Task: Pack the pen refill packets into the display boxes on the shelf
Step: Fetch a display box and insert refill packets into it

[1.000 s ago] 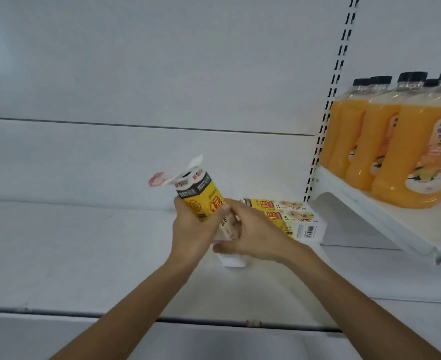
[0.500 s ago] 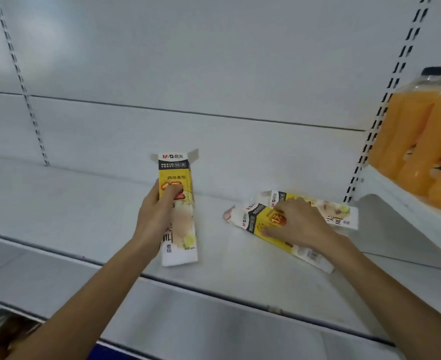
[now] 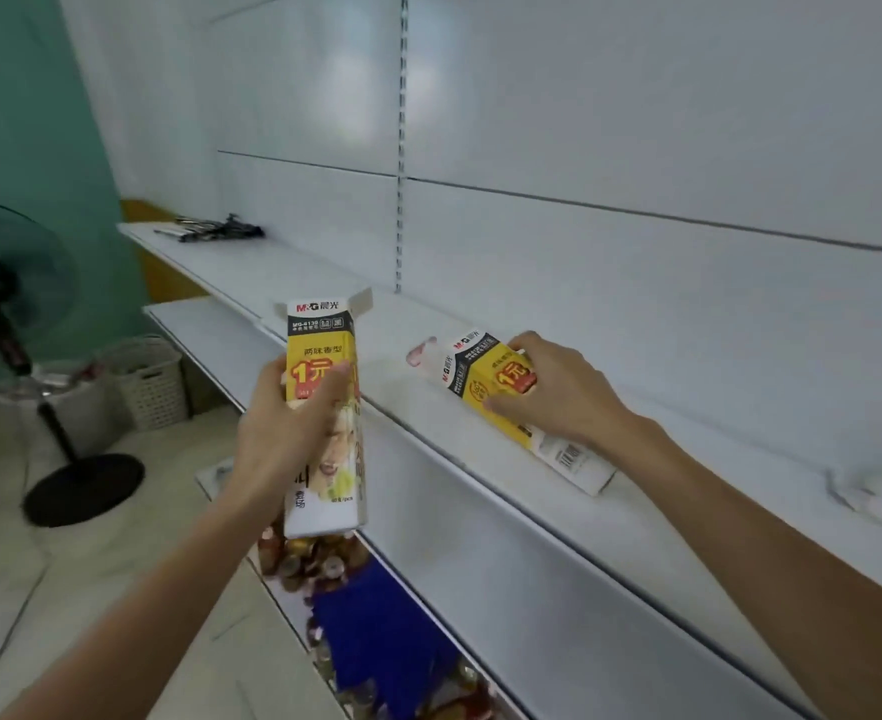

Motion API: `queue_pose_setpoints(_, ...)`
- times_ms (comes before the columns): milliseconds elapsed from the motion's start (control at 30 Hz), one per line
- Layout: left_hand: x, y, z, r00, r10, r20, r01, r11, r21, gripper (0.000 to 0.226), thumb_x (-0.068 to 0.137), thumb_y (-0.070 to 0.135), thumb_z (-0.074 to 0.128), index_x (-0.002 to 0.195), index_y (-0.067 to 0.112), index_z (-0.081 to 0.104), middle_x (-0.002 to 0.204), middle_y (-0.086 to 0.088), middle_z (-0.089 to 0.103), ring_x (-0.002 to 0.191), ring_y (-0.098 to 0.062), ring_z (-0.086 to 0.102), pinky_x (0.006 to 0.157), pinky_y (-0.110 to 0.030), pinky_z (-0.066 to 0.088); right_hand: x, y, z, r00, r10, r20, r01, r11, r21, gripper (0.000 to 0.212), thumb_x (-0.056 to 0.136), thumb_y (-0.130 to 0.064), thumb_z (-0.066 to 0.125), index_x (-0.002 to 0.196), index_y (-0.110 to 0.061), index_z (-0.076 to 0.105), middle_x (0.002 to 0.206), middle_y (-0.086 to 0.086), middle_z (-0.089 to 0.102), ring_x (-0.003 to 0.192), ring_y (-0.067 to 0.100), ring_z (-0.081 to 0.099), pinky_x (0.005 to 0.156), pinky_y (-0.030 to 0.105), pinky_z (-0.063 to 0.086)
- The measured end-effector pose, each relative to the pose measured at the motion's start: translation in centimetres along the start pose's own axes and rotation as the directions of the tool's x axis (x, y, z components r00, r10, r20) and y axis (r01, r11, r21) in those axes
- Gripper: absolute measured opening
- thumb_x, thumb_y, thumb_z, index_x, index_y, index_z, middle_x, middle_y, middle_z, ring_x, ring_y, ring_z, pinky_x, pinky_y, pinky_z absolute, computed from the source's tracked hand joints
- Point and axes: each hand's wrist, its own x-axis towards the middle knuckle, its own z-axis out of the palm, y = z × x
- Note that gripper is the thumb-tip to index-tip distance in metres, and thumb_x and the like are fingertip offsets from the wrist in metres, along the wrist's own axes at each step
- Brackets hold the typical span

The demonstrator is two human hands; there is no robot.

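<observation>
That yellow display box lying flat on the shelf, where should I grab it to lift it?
Grip the display box across its narrow yellow middle, from above: thumb on the near long edge, fingers over the far one. It lies flat on the shelf, and its open flap end looks flimsy.

Upright box [image 3: 324, 402] left, off shelf [image 3: 636, 517]; lying box [image 3: 506, 402] right, on shelf.
</observation>
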Motion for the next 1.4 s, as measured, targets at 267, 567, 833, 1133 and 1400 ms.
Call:
queue_pose_setpoints(267, 11.5, -5.1, -12.9, 0.975, -0.053, -0.218, 0.065, 0.997, 0.049, 0.06, 0.072, 0.044, 0.071, 0.121, 0.022, 0.044, 0.098, 0.0, 0.065, 0.077, -0.019, 0.066, 0.065, -0.035, 0.052, 13.8, -13.2, 9.2, 0.978, -0.208, 0.0, 0.207, 0.971, 0.119, 0.057, 0.078, -0.045, 0.065, 0.125, -0.024, 0.04, 0.103, -0.006, 0.057, 0.093, 0.018, 0.057, 0.081, 0.036, 0.047)
queue_pose_setpoints(567, 26.0, -8.4, -23.1, 0.94, -0.042, -0.339, 0.085, 0.99, 0.112, 0.062, 0.074, 0.045, 0.069, 0.125, 0.025, 0.04, 0.098, 0.003, 0.062, 0.077, -0.017, 0.064, 0.064, -0.033, 0.05, 28.4, -26.0, 17.9, 0.96, -0.279, 0.033, 0.268, 0.944, 0.195, 0.056, 0.079, -0.045, 0.064, 0.125, -0.024, 0.041, 0.107, -0.004, 0.057, 0.093, 0.018, 0.057, 0.081, 0.035, 0.046)
queue_pose_setpoints(833, 39.9, -11.4, -26.1, 0.945, -0.013, -0.327, 0.061, 0.989, 0.137, 0.069, 0.072, 0.048, 0.068, 0.13, 0.026, 0.037, 0.104, 0.001, 0.063, 0.078, -0.018, 0.066, 0.07, -0.037, 0.053, 41.8, -30.5, 23.5, 0.957, -0.29, 0.021, 0.282, 0.943, 0.176, 0.055, 0.079, -0.047, 0.064, 0.123, -0.023, 0.042, 0.106, -0.003, 0.059, 0.091, 0.018, 0.059, 0.081, 0.039, 0.05)
queue_pose_setpoints(1133, 56.3, -13.7, -28.4, 0.966, 0.001, -0.26, 0.044, 0.985, 0.168, 0.076, 0.067, 0.048, 0.073, 0.13, 0.028, 0.035, 0.103, 0.004, 0.062, 0.075, -0.011, 0.065, 0.058, -0.026, 0.045, 58.3, -35.0, 27.6, 0.959, -0.284, -0.017, 0.282, 0.942, 0.184, 0.059, 0.08, -0.045, 0.064, 0.129, -0.024, 0.038, 0.108, -0.003, 0.056, 0.092, 0.019, 0.06, 0.082, 0.041, 0.051)
queue_pose_setpoints(1400, 70.1, -16.9, -34.2, 0.982, 0.005, -0.191, 0.033, 0.98, 0.196, 0.066, 0.07, 0.046, 0.071, 0.126, 0.03, 0.039, 0.091, 0.011, 0.062, 0.068, -0.011, 0.065, 0.054, -0.025, 0.045, 70.0, -37.3, 31.6, 0.988, -0.137, -0.075, 0.144, 0.985, 0.098, 0.058, 0.079, -0.041, 0.066, 0.127, -0.02, 0.04, 0.106, 0.002, 0.056, 0.094, 0.023, 0.055, 0.081, 0.036, 0.045)
